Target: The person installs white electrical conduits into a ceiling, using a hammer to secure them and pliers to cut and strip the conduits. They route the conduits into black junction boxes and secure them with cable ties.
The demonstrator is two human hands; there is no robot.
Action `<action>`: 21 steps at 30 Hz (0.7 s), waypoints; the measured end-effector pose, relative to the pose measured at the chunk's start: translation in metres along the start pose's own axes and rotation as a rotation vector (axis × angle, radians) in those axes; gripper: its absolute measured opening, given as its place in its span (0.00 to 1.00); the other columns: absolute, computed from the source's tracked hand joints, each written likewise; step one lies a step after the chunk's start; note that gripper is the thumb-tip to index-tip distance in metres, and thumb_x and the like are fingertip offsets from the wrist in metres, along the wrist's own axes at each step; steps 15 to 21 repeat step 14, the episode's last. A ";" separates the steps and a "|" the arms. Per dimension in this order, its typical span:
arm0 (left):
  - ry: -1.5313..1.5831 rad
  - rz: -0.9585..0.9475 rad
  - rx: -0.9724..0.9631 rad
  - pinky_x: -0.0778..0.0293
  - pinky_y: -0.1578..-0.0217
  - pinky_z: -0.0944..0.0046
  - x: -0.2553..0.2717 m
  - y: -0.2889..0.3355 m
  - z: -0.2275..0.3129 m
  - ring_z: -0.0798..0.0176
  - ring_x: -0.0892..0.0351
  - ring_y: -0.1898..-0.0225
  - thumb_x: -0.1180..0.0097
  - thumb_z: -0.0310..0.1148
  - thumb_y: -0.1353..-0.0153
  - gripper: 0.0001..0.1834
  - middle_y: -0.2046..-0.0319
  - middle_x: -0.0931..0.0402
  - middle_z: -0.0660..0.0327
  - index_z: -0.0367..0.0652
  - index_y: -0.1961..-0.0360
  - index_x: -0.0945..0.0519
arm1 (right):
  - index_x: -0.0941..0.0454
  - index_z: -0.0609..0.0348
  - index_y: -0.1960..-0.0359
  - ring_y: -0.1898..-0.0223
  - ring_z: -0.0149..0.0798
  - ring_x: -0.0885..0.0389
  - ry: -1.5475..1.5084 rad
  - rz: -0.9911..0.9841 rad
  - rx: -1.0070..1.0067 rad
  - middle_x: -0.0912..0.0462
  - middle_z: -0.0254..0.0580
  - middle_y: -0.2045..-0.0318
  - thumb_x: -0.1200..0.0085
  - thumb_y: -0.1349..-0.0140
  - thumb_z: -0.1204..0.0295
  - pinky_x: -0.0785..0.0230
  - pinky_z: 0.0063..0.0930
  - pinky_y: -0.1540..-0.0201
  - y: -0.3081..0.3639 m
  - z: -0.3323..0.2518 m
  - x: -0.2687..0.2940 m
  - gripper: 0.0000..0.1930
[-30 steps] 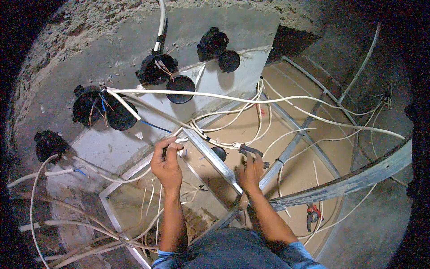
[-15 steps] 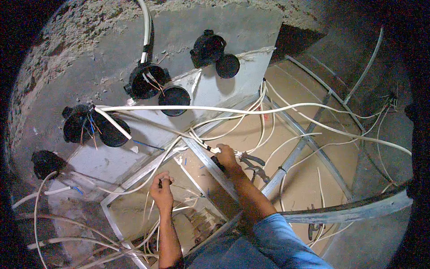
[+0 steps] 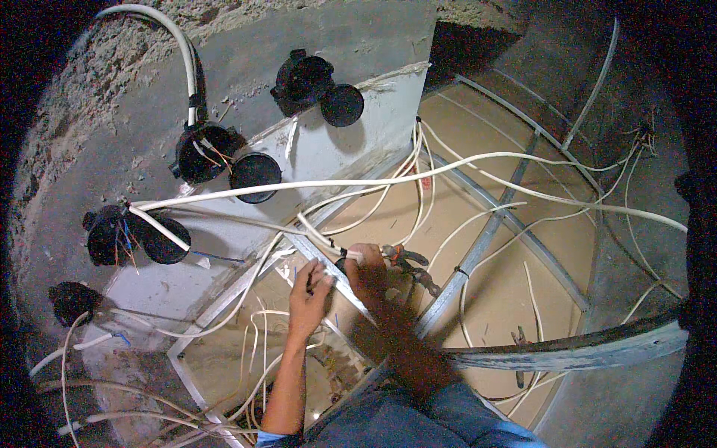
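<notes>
My right hand (image 3: 366, 269) is closed round the end of a white cable (image 3: 315, 231), just beyond a band of black tape on it. A dark object shows under its fingers, too hidden to name. Close on the left is my left hand (image 3: 308, 299), its thumb and fingers drawn together in a pinch; a dark spot shows at the fingertips, but I cannot make out what it is. Pliers (image 3: 409, 261) with dark handles lie on the beige board just right of my right hand, apart from the fingers.
Metal framing (image 3: 515, 214) crosses the beige board (image 3: 448, 216). Black round wall boxes (image 3: 202, 153) with lids line the wall, some with bare wires. A long white cable (image 3: 336, 183) spans above my hands. Other pliers (image 3: 519, 351) lie lower right, by a curved metal strip (image 3: 575, 355).
My left hand has moved right and slightly up, close to my right hand. The right hand has stayed at the taped cable. The whole view has shifted a little.
</notes>
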State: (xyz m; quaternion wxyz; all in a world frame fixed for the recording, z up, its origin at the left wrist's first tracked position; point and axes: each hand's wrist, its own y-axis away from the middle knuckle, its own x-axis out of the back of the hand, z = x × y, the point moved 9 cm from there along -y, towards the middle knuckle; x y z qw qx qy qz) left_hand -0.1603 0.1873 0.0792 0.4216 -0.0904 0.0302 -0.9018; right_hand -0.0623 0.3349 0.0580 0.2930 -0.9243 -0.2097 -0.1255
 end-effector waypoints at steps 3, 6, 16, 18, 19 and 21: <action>0.061 0.011 0.040 0.27 0.51 0.65 -0.017 -0.017 0.002 0.63 0.23 0.54 0.49 0.36 0.31 0.18 0.56 0.22 0.53 0.35 0.46 0.29 | 0.25 0.62 0.64 0.60 0.53 0.24 0.096 -0.078 0.121 0.23 0.52 0.63 0.46 0.50 0.75 0.31 0.45 0.56 0.000 -0.013 -0.006 0.10; 0.331 0.054 0.085 0.20 0.64 0.66 -0.028 -0.028 -0.013 0.62 0.19 0.62 0.54 0.36 0.28 0.11 0.61 0.22 0.55 0.38 0.57 0.28 | 0.24 0.62 0.63 0.58 0.53 0.24 0.036 -0.133 0.034 0.23 0.53 0.59 0.46 0.48 0.73 0.30 0.44 0.51 0.003 0.000 -0.009 0.10; 0.691 0.204 0.321 0.17 0.68 0.59 0.013 -0.050 -0.120 0.59 0.18 0.67 0.53 0.37 0.29 0.12 0.60 0.22 0.52 0.39 0.55 0.32 | 0.32 0.53 0.38 0.41 0.57 0.32 0.715 -0.183 -0.356 0.29 0.55 0.43 0.39 0.47 0.60 0.36 0.56 0.42 -0.002 0.046 0.044 0.33; 0.691 0.204 0.321 0.17 0.68 0.59 0.013 -0.050 -0.120 0.59 0.18 0.67 0.53 0.37 0.29 0.12 0.60 0.22 0.52 0.39 0.55 0.32 | 0.32 0.53 0.38 0.41 0.57 0.32 0.715 -0.183 -0.356 0.29 0.55 0.43 0.39 0.47 0.60 0.36 0.56 0.42 -0.002 0.046 0.044 0.33; 0.691 0.204 0.321 0.17 0.68 0.59 0.013 -0.050 -0.120 0.59 0.18 0.67 0.53 0.37 0.29 0.12 0.60 0.22 0.52 0.39 0.55 0.32 | 0.32 0.53 0.38 0.41 0.57 0.32 0.715 -0.183 -0.356 0.29 0.55 0.43 0.39 0.47 0.60 0.36 0.56 0.42 -0.002 0.046 0.044 0.33; 0.691 0.204 0.321 0.17 0.68 0.59 0.013 -0.050 -0.120 0.59 0.18 0.67 0.53 0.37 0.29 0.12 0.60 0.22 0.52 0.39 0.55 0.32 | 0.32 0.53 0.38 0.41 0.57 0.32 0.715 -0.183 -0.356 0.29 0.55 0.43 0.39 0.47 0.60 0.36 0.56 0.42 -0.002 0.046 0.044 0.33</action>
